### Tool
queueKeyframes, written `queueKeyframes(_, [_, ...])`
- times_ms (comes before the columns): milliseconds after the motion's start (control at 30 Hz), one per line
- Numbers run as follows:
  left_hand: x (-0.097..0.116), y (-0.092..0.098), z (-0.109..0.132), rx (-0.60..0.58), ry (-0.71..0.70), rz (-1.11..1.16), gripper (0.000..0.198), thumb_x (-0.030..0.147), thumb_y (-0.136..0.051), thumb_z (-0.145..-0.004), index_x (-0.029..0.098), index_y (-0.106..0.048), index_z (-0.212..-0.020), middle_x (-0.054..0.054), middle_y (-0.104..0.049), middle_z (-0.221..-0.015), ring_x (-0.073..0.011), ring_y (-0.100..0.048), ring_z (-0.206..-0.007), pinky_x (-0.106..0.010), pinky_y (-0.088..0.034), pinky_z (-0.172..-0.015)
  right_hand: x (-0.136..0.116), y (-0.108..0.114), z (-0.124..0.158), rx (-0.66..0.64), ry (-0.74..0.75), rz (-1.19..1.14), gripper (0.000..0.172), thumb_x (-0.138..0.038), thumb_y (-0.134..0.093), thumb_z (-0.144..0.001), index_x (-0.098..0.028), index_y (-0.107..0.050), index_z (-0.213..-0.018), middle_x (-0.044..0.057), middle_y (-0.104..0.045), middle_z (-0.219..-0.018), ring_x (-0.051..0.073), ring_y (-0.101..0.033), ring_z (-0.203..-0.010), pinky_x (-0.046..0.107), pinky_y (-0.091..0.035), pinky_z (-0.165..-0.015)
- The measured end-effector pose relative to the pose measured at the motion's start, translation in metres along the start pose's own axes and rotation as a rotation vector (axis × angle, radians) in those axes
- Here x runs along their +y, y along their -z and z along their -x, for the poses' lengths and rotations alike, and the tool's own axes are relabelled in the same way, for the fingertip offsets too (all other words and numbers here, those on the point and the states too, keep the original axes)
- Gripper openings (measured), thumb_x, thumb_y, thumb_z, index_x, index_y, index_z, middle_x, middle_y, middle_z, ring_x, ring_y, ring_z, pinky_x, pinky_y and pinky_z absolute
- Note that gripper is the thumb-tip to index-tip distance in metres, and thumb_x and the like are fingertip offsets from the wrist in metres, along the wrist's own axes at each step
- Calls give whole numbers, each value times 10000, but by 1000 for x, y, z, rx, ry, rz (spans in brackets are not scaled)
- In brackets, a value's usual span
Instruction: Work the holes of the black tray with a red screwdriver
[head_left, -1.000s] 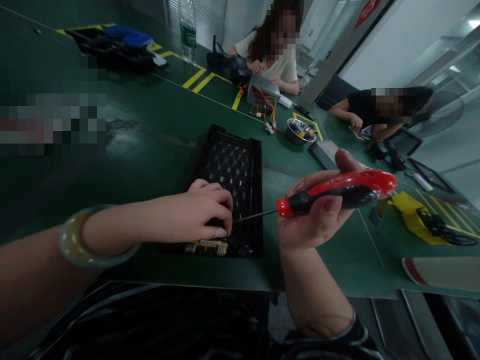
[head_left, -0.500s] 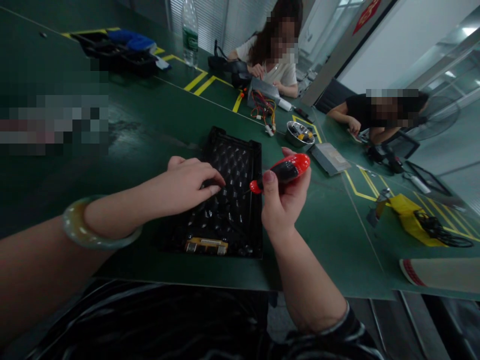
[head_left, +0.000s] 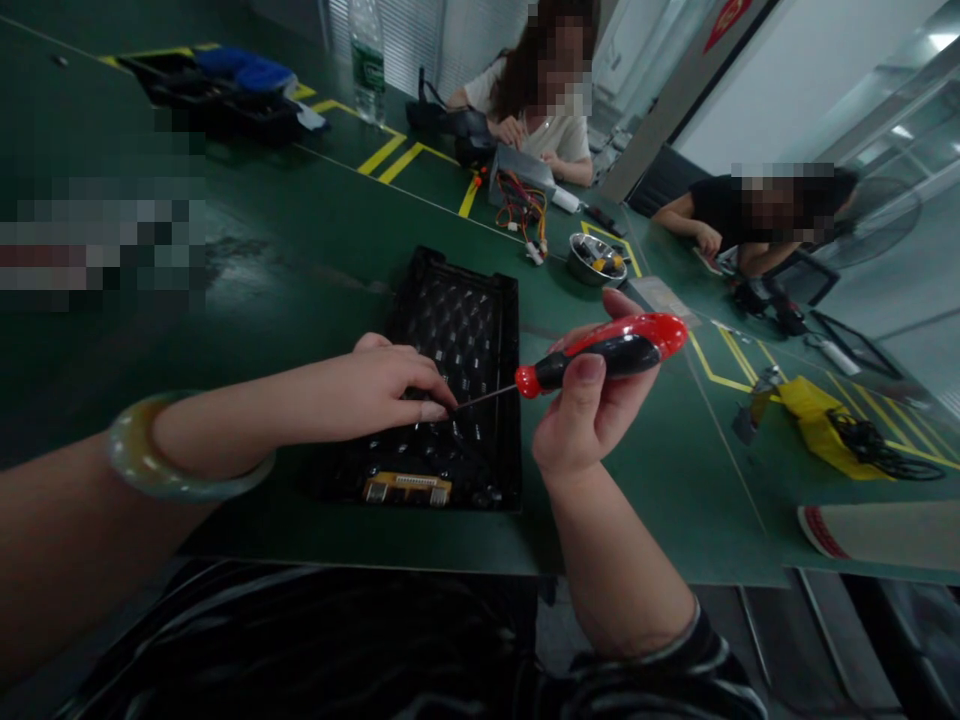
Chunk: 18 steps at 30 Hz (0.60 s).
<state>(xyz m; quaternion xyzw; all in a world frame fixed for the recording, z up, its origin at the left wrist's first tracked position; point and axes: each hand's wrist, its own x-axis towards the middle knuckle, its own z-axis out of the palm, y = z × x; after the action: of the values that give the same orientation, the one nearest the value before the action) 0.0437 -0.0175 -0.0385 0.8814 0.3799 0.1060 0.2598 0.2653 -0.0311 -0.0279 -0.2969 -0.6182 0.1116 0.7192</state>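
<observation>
Working at the near edge of the green table [head_left: 300, 270], the person has a black panel [head_left: 505, 350] lying in front of them, its short end just in from that edge. You can see the right hand [head_left: 592, 405] wrapped around a red and black screwdriver [head_left: 637, 348], fingers closed on the handle, just beyond the panel's right side. The shaft slants down leftward across the panel's right rim, so its tip ends over the panel, right by the fingertips of the left hand [head_left: 382, 390]. That left hand, with a bangle [head_left: 139, 450] near the wrist, reaches in over the panel's left side, thumb and forefinger drawn close together; whether they pinch something small, I can't tell from here. The panel lies under the left hand's fingers and to the left of the right hand. At its near end sits a yellowish connector board [head_left: 409, 487], closer to the table's edge than either hand. Toward the table's far edge are a metal bowl [head_left: 587, 275] and a grey metal box [head_left: 521, 165] trailing coloured wires.
</observation>
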Motion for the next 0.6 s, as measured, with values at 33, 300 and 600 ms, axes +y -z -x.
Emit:
queueKeyframes(33, [1,1,0,-2,0,8,282,454,-599,-1017,337,-828,-1131,31,-830,-1165,-218,-718,-1143,-366,-301,-1054,0,0,0,5,12,8,405,-569,-556,-978,-353,-540,-1320,63,-575,-1092,178,-609,-760,388,-576,-663])
queueKeyframes(300, [10,1,2,-25,-109,67,190,448,-678,-986,340,-822,-1045,66,-839,-1066,-186,-744,-1035,-360,-293,-1083,-3,-2,0,50,13,43,401,-547,-398,-1033,-360,-497,-1374,49,-509,-952,169,-554,-679,333,-488,-562])
queueKeyframes(600, [16,-8,7,-75,-186,146,89,343,-731,-928,315,-802,-974,68,-831,-1011,-175,-724,-994,-334,-375,-1039,4,0,-10,162,-95,-44,340,-543,-442,-1050,-329,-599,-1262,-10,-399,-786,120,-401,-553,257,-349,-471])
